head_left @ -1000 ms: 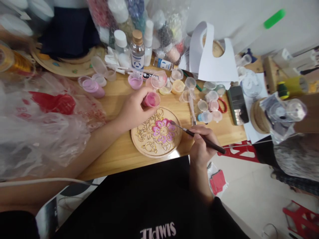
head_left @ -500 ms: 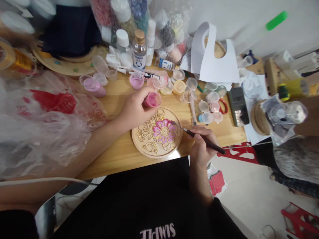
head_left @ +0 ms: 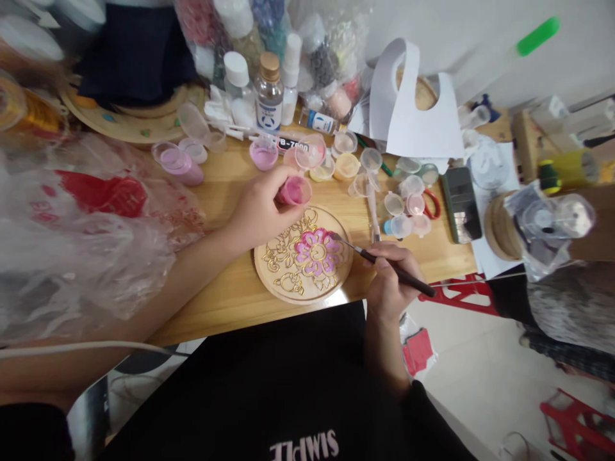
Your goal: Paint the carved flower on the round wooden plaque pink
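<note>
A round wooden plaque (head_left: 269, 282) with raised gold flower outlines lies near the table's front edge. Its large flower (head_left: 318, 253) is coloured pink and lilac, with darker pink along the upper petals. My left hand (head_left: 264, 205) is closed around a small clear cup of pink paint (head_left: 295, 191), tilted just above the plaque's upper edge. Held in my right hand (head_left: 391, 275) is a dark-handled palette knife (head_left: 401, 272), its thin metal tip at the flower's upper right petal. Whether the tip touches the surface I cannot tell.
Small paint cups (head_left: 346, 166) crowd the table behind the plaque, near a glue tube (head_left: 294, 146) and bottles (head_left: 269, 96). Rightward lie a brush (head_left: 373, 214), red-handled scissors (head_left: 432, 203) and a phone (head_left: 461, 205). Plastic bags (head_left: 86, 237) cover the left side. Another person's patterned clothing (head_left: 571, 307) shows at right.
The view has shifted very slightly. Both hands, the pink paint cup and the palette knife keep nearly the same positions over the plaque.
</note>
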Demonstrator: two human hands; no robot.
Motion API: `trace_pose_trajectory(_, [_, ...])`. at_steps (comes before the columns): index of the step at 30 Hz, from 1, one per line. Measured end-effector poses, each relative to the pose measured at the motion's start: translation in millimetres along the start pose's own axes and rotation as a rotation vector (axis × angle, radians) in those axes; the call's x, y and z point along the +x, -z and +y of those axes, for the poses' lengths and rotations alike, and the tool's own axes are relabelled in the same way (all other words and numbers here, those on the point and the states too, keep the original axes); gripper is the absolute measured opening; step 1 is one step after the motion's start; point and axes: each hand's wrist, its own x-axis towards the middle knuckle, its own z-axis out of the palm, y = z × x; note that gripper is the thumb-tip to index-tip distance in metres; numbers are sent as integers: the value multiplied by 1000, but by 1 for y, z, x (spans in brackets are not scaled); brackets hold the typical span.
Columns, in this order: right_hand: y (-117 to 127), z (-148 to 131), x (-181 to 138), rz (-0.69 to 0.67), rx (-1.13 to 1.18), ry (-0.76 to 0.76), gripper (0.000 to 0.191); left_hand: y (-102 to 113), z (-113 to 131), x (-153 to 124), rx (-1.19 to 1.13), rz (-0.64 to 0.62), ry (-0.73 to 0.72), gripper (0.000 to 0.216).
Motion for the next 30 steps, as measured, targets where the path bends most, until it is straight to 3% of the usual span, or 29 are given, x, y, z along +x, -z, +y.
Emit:
trace_pose_trajectory(6, [2, -1, -1, -50, 12, 4, 14, 0, -1, 0, 10, -6, 7, 25])
trace_pose_trajectory(30, [3, -1, 1, -49, -39, -7, 11, 0, 1, 1, 33, -28, 63, 25])
